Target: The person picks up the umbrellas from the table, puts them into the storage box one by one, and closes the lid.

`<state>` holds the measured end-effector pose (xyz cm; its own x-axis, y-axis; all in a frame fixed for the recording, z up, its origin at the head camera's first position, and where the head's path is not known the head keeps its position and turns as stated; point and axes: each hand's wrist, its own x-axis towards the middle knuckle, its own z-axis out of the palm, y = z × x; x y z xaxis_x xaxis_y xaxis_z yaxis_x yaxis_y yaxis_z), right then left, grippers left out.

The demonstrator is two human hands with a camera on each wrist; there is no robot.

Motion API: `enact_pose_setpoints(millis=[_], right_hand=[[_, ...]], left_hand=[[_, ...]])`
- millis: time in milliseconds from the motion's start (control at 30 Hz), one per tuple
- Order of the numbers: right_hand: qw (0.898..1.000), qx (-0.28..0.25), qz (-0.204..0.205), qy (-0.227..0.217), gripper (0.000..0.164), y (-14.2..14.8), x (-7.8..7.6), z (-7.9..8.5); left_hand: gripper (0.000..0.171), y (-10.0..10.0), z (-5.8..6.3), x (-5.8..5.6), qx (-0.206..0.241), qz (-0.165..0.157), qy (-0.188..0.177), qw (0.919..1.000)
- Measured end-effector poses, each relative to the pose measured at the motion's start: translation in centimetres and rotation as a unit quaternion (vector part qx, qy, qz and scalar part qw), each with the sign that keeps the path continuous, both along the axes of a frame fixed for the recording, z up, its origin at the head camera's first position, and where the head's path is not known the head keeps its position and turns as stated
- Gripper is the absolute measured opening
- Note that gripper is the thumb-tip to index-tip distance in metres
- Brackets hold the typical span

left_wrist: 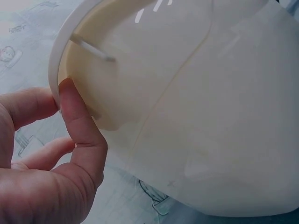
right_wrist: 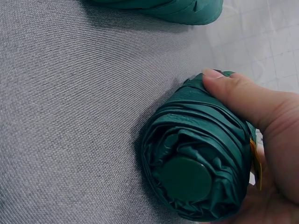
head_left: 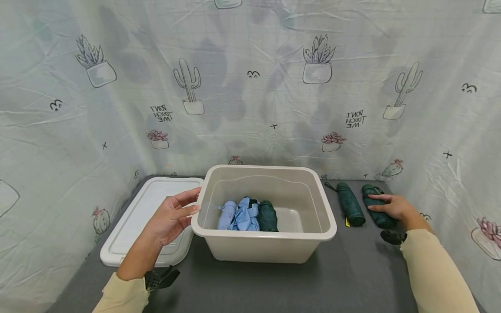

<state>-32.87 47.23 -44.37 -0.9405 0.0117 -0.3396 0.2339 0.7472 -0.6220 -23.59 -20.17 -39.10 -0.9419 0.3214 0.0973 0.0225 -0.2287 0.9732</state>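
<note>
My left hand [head_left: 172,217] pinches the left rim of a beige plastic tub [head_left: 264,247], thumb and a finger meeting at the edge in the left wrist view. Inside the tub lie rolled light-blue folding umbrellas [head_left: 246,216] and a dark green one [head_left: 268,216], grouped toward its left half. At the far right, my right hand [head_left: 393,208] grips a folded green umbrella [right_wrist: 196,149] lying on the grey surface. Its thumb lies along one side; the other fingers are mostly hidden behind the roll. A second green umbrella [head_left: 350,204] with a wrist strap lies just left of it.
A white lid [head_left: 137,221] lies flat left of the tub, partly behind my left hand. The grey table [head_left: 258,287] ends at a pale curtain [head_left: 250,100] printed with cacti, which hangs at the back and both sides.
</note>
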Motion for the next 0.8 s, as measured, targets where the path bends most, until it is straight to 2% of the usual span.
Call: enact_pose_setpoints(millis=[500,800], right_hand=[[1.000,0.012,0.005,0.013,0.081,0.28,-0.01,-0.23],[1.000,0.018,0.010,0.004,0.083,-0.41,-0.02,0.29]], left_hand=[[0.057,0.33,0.06,-0.09,0.002,-0.002,-0.007,1.0000],[0.055,0.14,-0.08,0.23,0.003,-0.006,0.003,1.0000]])
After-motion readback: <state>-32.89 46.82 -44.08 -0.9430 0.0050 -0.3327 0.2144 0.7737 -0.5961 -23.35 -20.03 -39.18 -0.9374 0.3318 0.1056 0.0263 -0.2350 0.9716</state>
